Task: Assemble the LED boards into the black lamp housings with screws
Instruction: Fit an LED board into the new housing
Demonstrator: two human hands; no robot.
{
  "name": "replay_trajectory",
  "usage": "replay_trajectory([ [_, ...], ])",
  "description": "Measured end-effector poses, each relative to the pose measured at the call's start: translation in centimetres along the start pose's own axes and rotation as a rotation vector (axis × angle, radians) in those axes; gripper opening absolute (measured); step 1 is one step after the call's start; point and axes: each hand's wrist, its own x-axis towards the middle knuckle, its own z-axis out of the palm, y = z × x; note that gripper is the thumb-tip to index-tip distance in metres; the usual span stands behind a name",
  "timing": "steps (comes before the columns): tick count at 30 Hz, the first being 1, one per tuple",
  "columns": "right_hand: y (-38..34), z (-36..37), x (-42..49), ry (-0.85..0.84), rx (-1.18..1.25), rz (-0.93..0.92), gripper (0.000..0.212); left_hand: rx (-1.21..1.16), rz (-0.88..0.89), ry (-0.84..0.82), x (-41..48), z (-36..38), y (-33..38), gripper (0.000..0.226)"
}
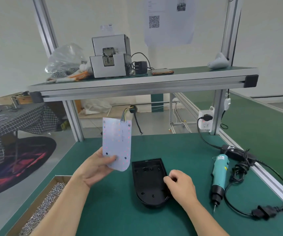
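I'm in an assembly workshop, at a green-matted bench [116,215] framed in aluminium profile [72,116]. Right of my right hand [182,186], pinching the rim of the black housing [147,181], lies an electric screwdriver [220,172]. Left of my left hand [94,169], gripping an LED board [117,142], sits a carton of loose screws [61,179], and a screw feeder [110,62] stands on the shelf [188,73] above both.

Head cam, wide-angle, looks fwd/down over green bench [180,150], close above both forearms.

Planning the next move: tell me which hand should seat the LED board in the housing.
Left. The left hand holds the LED board near the black housing; the right hand sits at its right edge, apparently steadying it.
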Motion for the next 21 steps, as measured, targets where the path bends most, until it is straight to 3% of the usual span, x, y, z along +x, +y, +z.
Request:
replay_trajectory([
  [7, -0.4, -0.6, -1.6, -0.145, -0.063, -0.081, 0.043, 0.064, 0.095, -0.04, -6.2, 2.3, 0.1, 0.035],
  [12, 0.3, -0.9, -4.0, -0.143, -0.001, -0.115, 0.044, -0.131, 0.097, -0.115, -9.3, 2.9, -0.3, 0.042],
  [16, 0.8, -1.0, -5.4, -0.128, 0.041, -0.1, 0.039, -0.489, 0.113, -0.33, -10.8, 3.8, -1.5, 0.045],
  [19, 0.4, -0.8, -5.8, -0.033, -0.024, -0.117, 0.032, -0.548, 0.064, -0.348, -11.6, 3.6, -2.7, 0.047],
  [21, -1.4, -1.1, -5.8, -0.013, 0.017, -0.178, 0.056, -0.532, 0.03, -0.281, -11.7, 3.8, -3.8, 0.049],
])
